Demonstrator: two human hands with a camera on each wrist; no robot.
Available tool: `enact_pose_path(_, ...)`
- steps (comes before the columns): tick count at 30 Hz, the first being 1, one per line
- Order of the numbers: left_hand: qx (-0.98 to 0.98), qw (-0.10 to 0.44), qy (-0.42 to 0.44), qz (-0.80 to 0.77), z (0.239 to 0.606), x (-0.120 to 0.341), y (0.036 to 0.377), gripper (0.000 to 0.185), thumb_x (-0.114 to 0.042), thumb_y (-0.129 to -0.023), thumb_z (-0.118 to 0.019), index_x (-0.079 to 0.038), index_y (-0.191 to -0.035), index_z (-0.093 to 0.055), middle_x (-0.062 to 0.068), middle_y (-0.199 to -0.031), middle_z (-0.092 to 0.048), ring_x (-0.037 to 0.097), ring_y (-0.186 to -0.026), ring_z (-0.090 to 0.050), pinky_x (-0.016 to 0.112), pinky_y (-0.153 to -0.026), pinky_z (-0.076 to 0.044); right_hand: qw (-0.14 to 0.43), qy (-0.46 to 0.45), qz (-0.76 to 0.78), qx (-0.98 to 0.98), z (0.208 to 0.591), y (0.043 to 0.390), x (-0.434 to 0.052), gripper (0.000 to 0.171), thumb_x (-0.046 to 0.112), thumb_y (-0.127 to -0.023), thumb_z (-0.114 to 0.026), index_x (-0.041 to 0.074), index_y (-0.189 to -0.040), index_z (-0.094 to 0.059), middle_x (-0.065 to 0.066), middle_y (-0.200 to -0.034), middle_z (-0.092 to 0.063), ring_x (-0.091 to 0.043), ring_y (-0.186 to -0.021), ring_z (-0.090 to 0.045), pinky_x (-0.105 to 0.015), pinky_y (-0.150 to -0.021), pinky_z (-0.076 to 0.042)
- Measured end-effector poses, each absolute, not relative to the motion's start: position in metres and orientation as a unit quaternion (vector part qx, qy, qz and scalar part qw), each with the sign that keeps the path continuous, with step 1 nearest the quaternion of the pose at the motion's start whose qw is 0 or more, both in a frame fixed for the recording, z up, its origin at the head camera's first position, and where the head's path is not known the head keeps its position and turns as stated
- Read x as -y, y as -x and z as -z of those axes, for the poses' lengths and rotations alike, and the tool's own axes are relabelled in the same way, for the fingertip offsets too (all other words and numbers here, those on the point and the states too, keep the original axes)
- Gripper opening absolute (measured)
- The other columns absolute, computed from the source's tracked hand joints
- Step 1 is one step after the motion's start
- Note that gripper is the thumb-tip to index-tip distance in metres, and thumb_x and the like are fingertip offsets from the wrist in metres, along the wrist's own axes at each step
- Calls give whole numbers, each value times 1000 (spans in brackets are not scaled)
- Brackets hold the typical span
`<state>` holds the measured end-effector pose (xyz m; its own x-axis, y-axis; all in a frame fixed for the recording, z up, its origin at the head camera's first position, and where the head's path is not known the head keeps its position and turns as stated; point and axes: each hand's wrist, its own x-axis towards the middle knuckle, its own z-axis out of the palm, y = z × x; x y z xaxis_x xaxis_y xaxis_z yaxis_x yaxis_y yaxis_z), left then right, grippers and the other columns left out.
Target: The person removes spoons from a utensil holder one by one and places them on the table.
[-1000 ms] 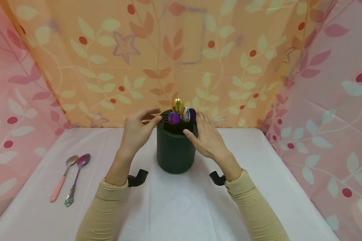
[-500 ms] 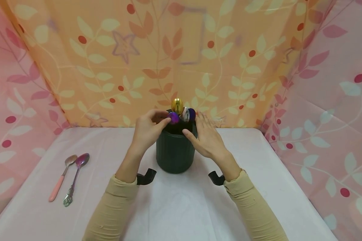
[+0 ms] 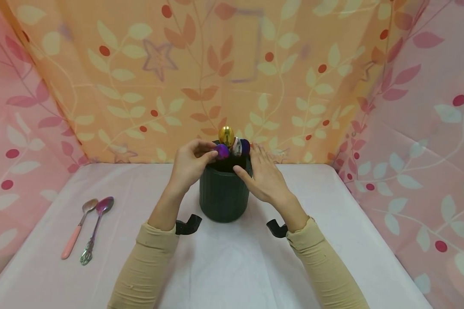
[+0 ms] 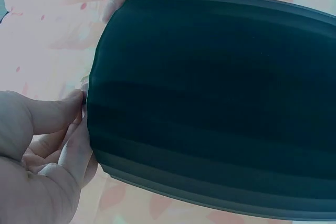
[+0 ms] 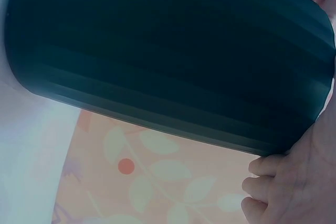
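A dark green ribbed container (image 3: 224,197) stands upright in the middle of the table, with several shiny utensil heads sticking out of it. My left hand (image 3: 189,165) is over its left rim, thumb and fingers pinching the purple spoon (image 3: 222,151). Behind that rises a gold spoon (image 3: 226,136); a silver one (image 3: 237,146) and a dark blue head (image 3: 245,147) lean to the right. My right hand (image 3: 266,176) rests along the right rim, fingers straight and thumb over the front edge. In the left wrist view, the container (image 4: 210,93) hides most of the pinched spoon.
On the left of the white-covered table (image 3: 224,266) lie a spoon with a pink handle (image 3: 73,240) and a purple spoon with an ornate handle (image 3: 94,236). Patterned cloth (image 3: 209,64) hangs behind the table and along both sides.
My left hand has moved right from the container's left rim and now pinches the purple spoon, covering dark slots seen there earlier. The right hand has stayed at the right rim.
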<state>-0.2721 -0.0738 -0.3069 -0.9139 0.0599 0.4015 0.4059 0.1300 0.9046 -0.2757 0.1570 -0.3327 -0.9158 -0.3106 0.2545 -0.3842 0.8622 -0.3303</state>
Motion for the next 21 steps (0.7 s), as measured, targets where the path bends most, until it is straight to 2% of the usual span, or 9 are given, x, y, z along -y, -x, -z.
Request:
enact_pose_path(7, 702, 118, 157, 685, 306, 74, 271, 22, 6, -97, -67, 11, -119, -66, 23, -111, -67, 21, -92, -70, 27, -82, -62, 100, -183, -197, 958, 334, 275, -157, 103, 81, -99, -21, 3, -166, -16, -13, -174, -7, -29, -161, -5, -51, -129, -7)
enact_pose_path(21, 698, 180, 164, 673, 288, 79, 257, 24, 3, -97, -69, 8, -120, -65, 19, -117, -68, 24, -99, -69, 24, -82, -61, 100, -178, -197, 959, 333, 276, -157, 101, 81, -99, -22, 5, -166, -17, -11, -174, -9, -27, -161, -4, -51, -129, -9)
